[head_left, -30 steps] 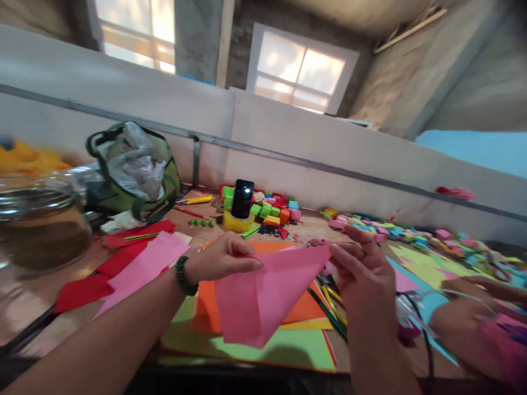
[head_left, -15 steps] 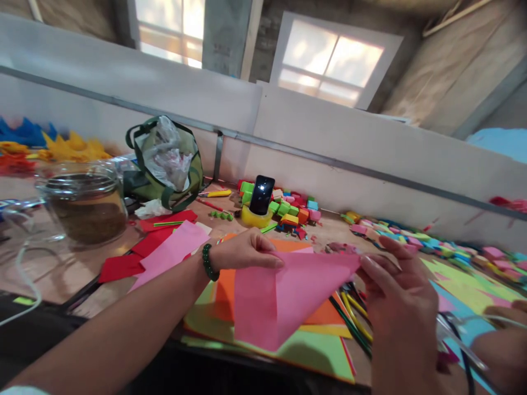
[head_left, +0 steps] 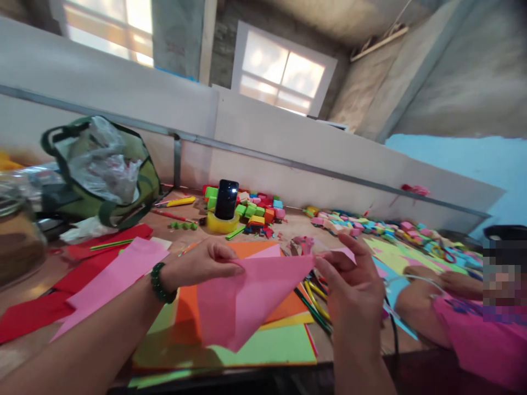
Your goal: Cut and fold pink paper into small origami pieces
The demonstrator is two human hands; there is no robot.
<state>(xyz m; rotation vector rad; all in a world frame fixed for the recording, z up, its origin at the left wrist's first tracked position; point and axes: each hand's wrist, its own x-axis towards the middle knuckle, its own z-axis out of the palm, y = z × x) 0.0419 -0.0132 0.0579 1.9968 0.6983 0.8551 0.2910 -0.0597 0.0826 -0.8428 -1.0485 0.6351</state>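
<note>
A sheet of pink paper (head_left: 263, 296), folded over on a slant, hangs between my two hands above the table. My left hand (head_left: 209, 266), with a dark green bead bracelet at the wrist, pinches its upper left edge between thumb and fingers. At the pointed right corner, my right hand (head_left: 349, 269) grips the paper with thumb and index finger while its other fingers are lifted. Beneath lie orange paper (head_left: 187, 307) and a stack of light green sheets (head_left: 284, 345).
Behind stand a phone (head_left: 227, 200) on a yellow tape roll (head_left: 222, 222) and many small coloured paper blocks (head_left: 251, 211). A green bag (head_left: 144, 186) and a glass jar (head_left: 18, 241) are at left, near red paper (head_left: 37, 312). A co-worker's arm (head_left: 424, 307) rests at right.
The view has swung to the right, so things appear farther left and a co-worker in pink has come into sight. Both hands keep hold of the folded pink paper.
</note>
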